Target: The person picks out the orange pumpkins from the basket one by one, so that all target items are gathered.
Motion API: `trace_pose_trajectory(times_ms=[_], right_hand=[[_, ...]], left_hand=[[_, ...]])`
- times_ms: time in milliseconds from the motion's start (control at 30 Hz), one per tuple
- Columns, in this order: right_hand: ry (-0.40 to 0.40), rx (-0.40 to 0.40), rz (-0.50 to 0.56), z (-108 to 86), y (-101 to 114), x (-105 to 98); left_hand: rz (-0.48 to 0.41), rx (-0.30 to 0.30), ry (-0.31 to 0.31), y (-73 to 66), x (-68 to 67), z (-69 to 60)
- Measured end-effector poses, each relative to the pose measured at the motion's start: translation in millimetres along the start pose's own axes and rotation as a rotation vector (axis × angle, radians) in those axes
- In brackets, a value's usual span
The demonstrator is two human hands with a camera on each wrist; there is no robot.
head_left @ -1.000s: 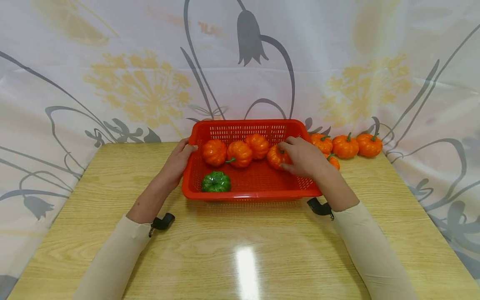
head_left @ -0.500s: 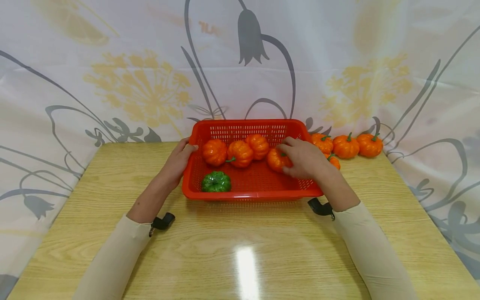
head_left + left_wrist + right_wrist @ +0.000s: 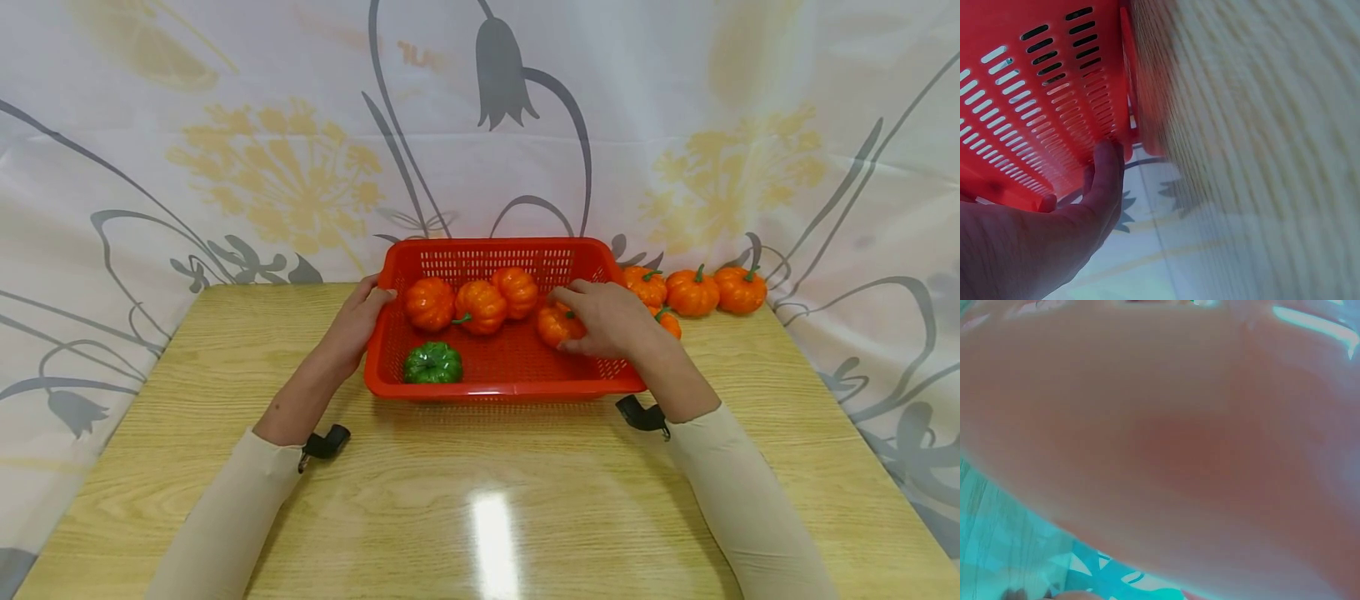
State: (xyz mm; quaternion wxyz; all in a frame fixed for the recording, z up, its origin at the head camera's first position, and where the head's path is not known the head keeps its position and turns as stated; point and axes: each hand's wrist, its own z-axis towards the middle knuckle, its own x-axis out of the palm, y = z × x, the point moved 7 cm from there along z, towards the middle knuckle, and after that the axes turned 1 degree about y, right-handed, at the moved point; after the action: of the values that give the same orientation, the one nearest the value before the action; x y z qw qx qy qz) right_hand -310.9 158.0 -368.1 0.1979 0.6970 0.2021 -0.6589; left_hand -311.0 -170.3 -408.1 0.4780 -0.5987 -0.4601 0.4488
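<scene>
A red plastic basket (image 3: 506, 389) with slotted walls stands on the wooden table. My left hand (image 3: 356, 325) grips its left rim, thumb over the edge; in the left wrist view, the fingers (image 3: 1105, 178) lie against the slotted outer wall. Inside the basket's right part, my right hand (image 3: 611, 317) holds a small orange pumpkin (image 3: 553, 327) between thumb and fingers, partly covering it. Three more orange pumpkins (image 3: 480, 307) sit together at the left and middle, and a green pumpkin (image 3: 432, 363) lies in the near left corner. A blurred reddish surface fills most of the right wrist view.
Several orange pumpkins (image 3: 692, 292) stand on the table just right of the basket, one partly hidden behind the right arm. Bare wood (image 3: 405, 500) stretches in front of the basket. A patterned curtain (image 3: 300, 125) hangs behind the table.
The pumpkin under my right hand has shifted slightly towards me, and the fingers have moved a little over it. My left hand and the basket stay practically in place.
</scene>
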Motion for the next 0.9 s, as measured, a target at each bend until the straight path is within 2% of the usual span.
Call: trace_pose_trajectory(times_ms=[300,600,900], right_hand=[[-0.019,-0.019,0.044,0.5,-1,-1],[-0.061,-0.035,0.152,-2.3,-1,-7],[-0.103,-0.103,0.254,-14.4,2,-16]], left_hand=[[-0.004,0.003,-0.004,-0.1,-0.2,0.9],[-0.003,-0.003,-0.008,0.0,-0.2,-0.1],[0.003,-0.007,-0.004,-0.5,-0.1,-0.3]])
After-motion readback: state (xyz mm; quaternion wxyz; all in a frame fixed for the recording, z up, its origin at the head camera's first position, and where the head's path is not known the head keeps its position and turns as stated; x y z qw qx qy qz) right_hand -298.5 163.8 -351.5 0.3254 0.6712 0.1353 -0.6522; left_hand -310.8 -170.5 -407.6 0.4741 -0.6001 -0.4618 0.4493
